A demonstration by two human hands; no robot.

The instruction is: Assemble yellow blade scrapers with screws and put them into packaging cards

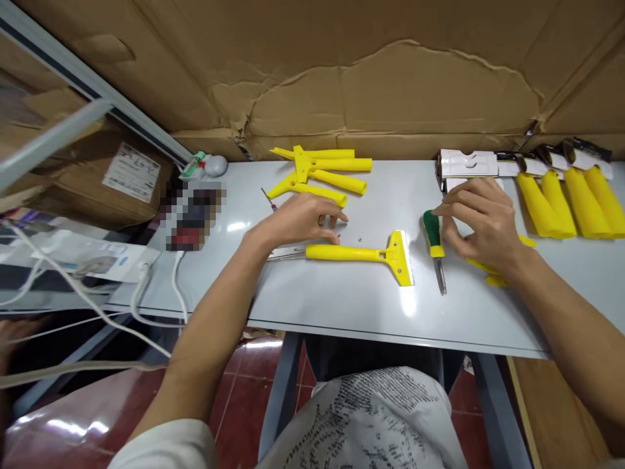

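Note:
My left hand (pixel 310 218) hovers over the table with thumb and fingers curved apart. Near its fingertips lies a tiny metal piece (pixel 360 240), too small to name surely. Below that hand, a yellow scraper (pixel 346 253) lies flat, its blade end to the right. A thin metal rod (pixel 288 253) reaches left from the handle end. My right hand (pixel 481 218) is open beside a screwdriver (pixel 433 234) with a green and yellow handle, a fingertip at the handle's edge; whether they touch I cannot tell. Yellow parts (pixel 495 280) are partly hidden under the right hand.
Several yellow scraper handles (pixel 336 163) are piled at the back. More yellow scrapers (pixel 593 202) line the right side near white packs (pixel 469 163). A small screwdriver (pixel 269 200), a blurred-out device (pixel 195 215) and white cables (pixel 180 286) occupy the left. Cardboard (pixel 390 98) walls the back.

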